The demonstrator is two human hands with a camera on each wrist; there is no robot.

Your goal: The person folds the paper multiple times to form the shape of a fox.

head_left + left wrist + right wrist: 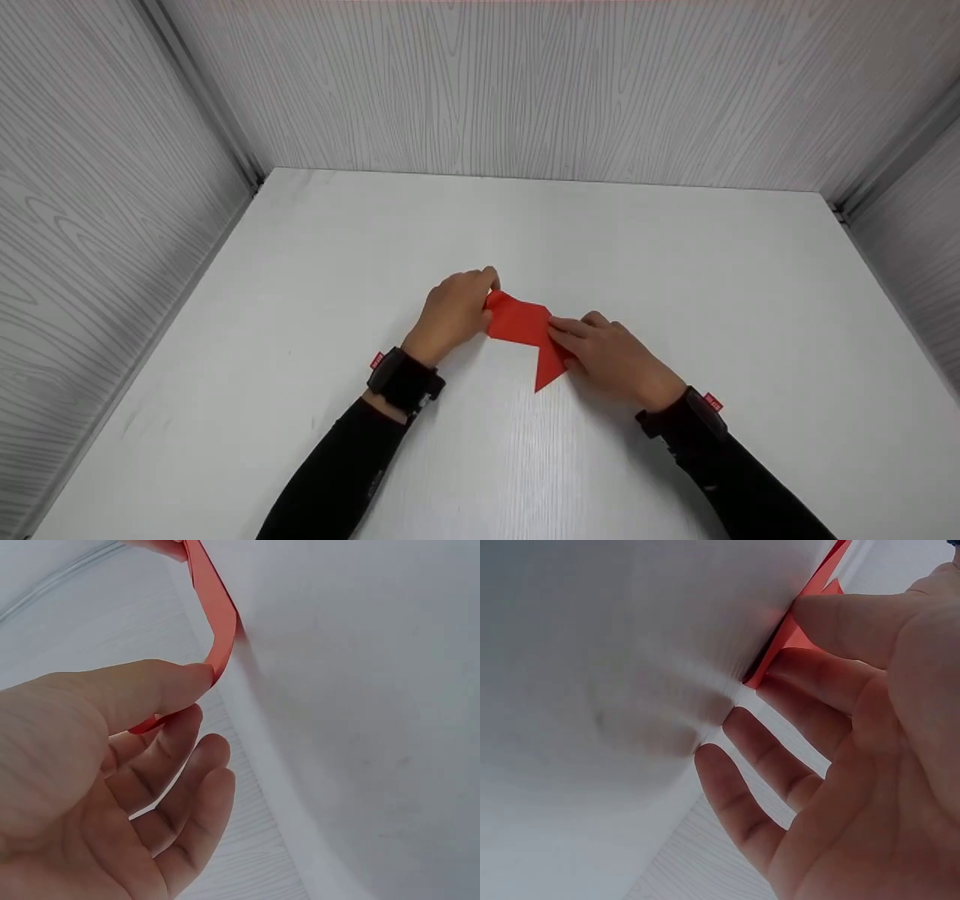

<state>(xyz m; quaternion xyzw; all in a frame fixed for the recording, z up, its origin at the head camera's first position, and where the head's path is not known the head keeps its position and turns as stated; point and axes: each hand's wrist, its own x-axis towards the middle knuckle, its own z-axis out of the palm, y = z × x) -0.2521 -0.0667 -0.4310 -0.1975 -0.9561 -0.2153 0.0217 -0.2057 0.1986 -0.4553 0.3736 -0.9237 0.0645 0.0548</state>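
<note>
A piece of red folded paper (517, 322) lies between both hands above the white table, with a pointed flap hanging toward the front. My left hand (456, 306) pinches its left end between thumb and forefinger. In the left wrist view the paper (217, 615) bends in a curve up from that pinch, and the other fingers curl loosely below. On the right part of the paper is my right hand (611, 352). The right wrist view shows the thumb and forefinger of this hand (862, 742) on either side of the red paper (784, 637), the remaining fingers spread near the tabletop.
A white tabletop (247, 315) spreads around the hands. Wood-grain panels rise at the back (525, 90), the left (90, 187) and the right (919, 172). Each wrist wears a black band, seen on the left (401, 379) and right (690, 420).
</note>
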